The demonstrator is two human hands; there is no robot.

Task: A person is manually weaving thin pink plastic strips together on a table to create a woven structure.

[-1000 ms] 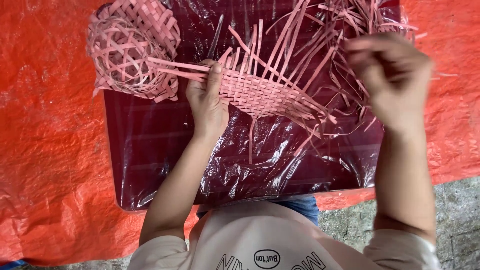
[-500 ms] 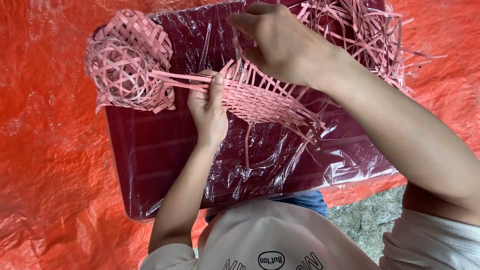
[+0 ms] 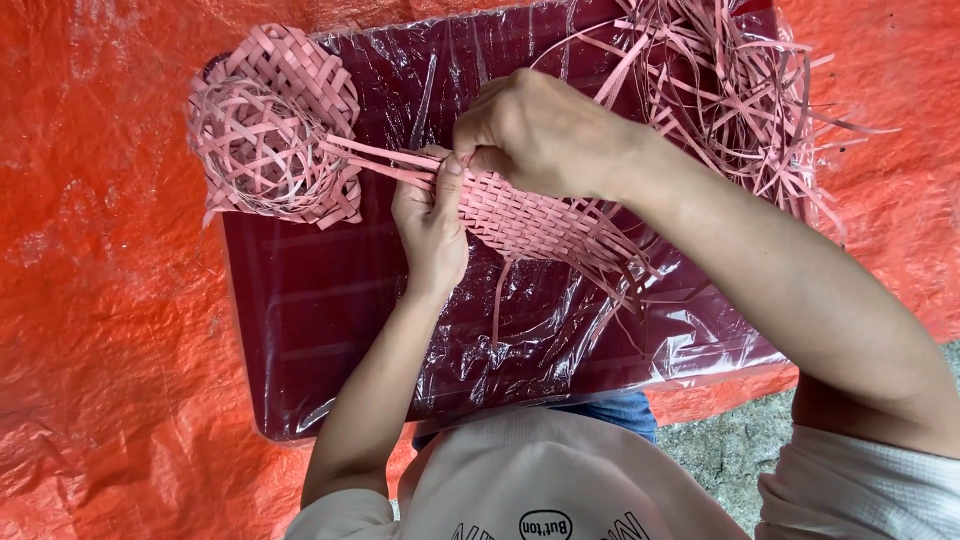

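Here, head view, read left to right. An orange tarp (image 3: 110, 300) lies under everything; a dark red board (image 3: 300, 330) wrapped in clear plastic film (image 3: 560, 340) rests on it and carries the work.

Near the board's far left corner sits a small pink basket (image 3: 270, 125), woven from flat strips, open side partly turned toward the camera, rim loose and unfinished. Several long strips (image 3: 375, 160) run from beside the basket toward the board's middle and into the woven mat (image 3: 530, 215).

Left hand (image 3: 432, 225): palm down on the near left end of the mat, fingers pointing to the far edge of the board, thumb tip pressing on the strips where they enter the weave. Its grip is pressed flat onto the mat, not wrapped around anything.

Right hand (image 3: 540, 130): reaching in from the right, just above and touching the left hand's fingertips, fingers curled and pinching a strip at the mat's far left edge. Which strip exactly cannot be told.

The mat lies at the board's middle, slanting toward the near right, loose strip ends fanning out from its right end.

At the board's far right corner is a tangled heap of loose pink strips (image 3: 740, 90), some spilling over the right edge onto the tarp.
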